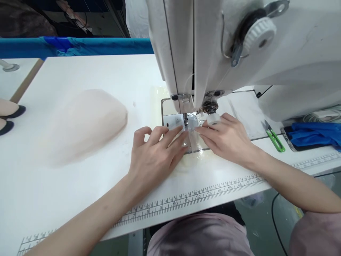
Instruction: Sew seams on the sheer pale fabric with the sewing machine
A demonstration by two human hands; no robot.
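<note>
A white sewing machine (239, 46) stands on the white table (80, 185). My left hand (157, 153) lies flat with fingers stretched toward the needle (185, 121), pressing a thin sheer piece of fabric (193, 140) on the metal plate (170, 121). My right hand (229, 138) rests on the other side of the same piece, fingers extended and pressing it down just right of the presser foot. The fabric is nearly transparent and hard to make out.
A pale pink heap of sheer fabric (85, 124) lies to the left. Green thread snips (274, 137) and a phone under blue cloth (311, 137) sit at the right. A ruler strip (202, 193) runs along the front edge. Dark-tipped pale objects (10, 112) lie at far left.
</note>
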